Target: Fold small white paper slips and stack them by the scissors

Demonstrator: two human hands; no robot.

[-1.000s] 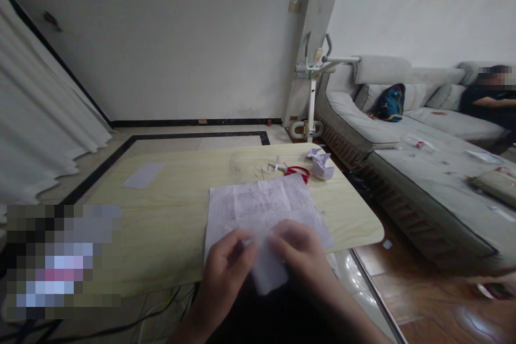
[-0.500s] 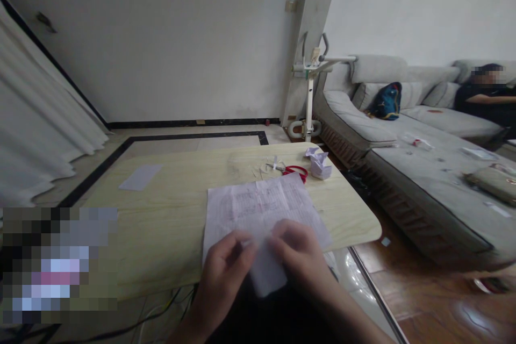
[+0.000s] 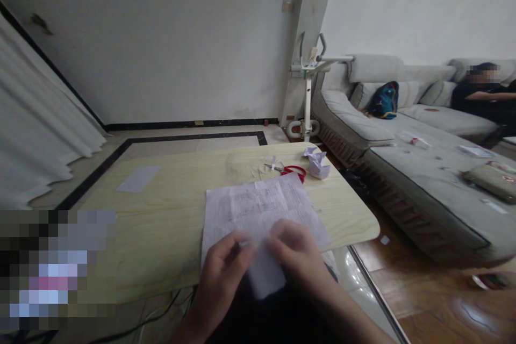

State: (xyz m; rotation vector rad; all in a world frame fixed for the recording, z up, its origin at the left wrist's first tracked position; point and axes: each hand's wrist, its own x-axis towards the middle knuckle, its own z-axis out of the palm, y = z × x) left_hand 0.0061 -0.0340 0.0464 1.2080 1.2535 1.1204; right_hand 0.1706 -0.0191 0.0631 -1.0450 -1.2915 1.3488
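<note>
A small piece of white paper (image 3: 266,274) hangs between my two hands at the table's near edge, its top blurred. My left hand (image 3: 229,263) pinches its left side with thumb and fingers. On the other side my right hand (image 3: 296,250) has its fingers closed on the paper, the fingertips partly hidden. Beneath the hands lies a larger creased, printed sheet (image 3: 252,204). Just beyond that sheet are red-handled scissors (image 3: 294,172), lying beside thin paper scraps (image 3: 258,173). Crumpled paper (image 3: 318,165) sits at the far right of the table.
The light wood table (image 3: 161,226) carries another white sheet (image 3: 138,179) at the left. To the right stands a grey sofa (image 3: 427,193) with a blue backpack (image 3: 385,101) and a seated person (image 3: 484,97). Exercise equipment (image 3: 308,91) stands behind the table; cables (image 3: 161,314) run below it.
Both hands stay almost in place, still holding the small paper, whose lower end has shifted slightly. The whole view has moved a little; nothing on the table has visibly changed.
</note>
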